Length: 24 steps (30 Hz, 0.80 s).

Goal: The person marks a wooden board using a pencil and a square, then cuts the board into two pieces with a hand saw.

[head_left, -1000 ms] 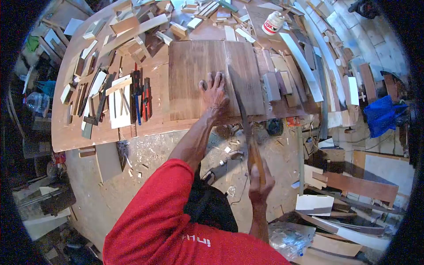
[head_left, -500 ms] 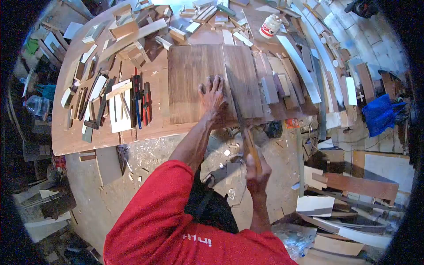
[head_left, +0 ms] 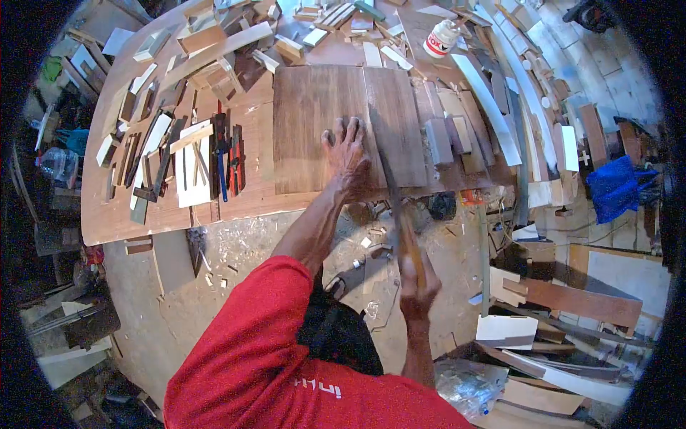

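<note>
A flat brown wooden board [head_left: 314, 96] lies on the worktable, its near edge close to the table's front edge. My left hand [head_left: 347, 151] presses on the board with fingers spread, just left of a long cut line. Along that line runs a handsaw [head_left: 409, 239], its thin blade across the board and its wooden handle hanging over the near edge. Wrapped round this handle is my right hand [head_left: 420, 280], in front of the table and slightly blurred. Right of the line is the narrower part of the board [head_left: 401, 114].
Wood offcuts [head_left: 439, 141] lie right of the board, with more scraps behind it. At left are red and blue clamp-like tools [head_left: 230, 161] and a white piece [head_left: 193, 182]. A white glue bottle [head_left: 441, 38] stands at the back. Planks [head_left: 582, 300] are stacked at lower right.
My right hand and the handsaw have drawn back a little toward my body. My left hand keeps its place on the board. The whole view has shifted slightly.
</note>
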### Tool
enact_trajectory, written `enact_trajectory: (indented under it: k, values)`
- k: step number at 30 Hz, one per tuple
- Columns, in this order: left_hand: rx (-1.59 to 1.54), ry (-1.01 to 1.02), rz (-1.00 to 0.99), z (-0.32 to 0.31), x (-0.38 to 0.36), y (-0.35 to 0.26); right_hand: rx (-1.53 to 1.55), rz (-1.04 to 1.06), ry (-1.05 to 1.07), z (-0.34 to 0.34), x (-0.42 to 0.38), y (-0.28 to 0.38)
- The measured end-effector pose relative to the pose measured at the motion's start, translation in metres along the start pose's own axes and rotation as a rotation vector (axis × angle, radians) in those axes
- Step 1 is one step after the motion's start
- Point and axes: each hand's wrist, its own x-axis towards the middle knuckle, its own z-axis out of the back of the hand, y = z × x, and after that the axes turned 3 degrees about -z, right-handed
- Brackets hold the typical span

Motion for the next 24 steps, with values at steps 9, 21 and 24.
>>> enact_trajectory:
  k: [9, 21, 24]
  values:
    - [0.134, -0.09, -0.015, -0.011, 0.0, 0.001, 0.043, -0.011, -0.012, 0.002, -0.012, -0.024]
    - [0.051, -0.05, 0.018, -0.017, 0.002, 0.006, 0.005, 0.029, 0.006, -0.009, 0.002, -0.026]
    - [0.103, -0.119, 0.019, -0.028, 0.008, 0.006, 0.009, 0.149, -0.011, -0.001, -0.018, -0.038]
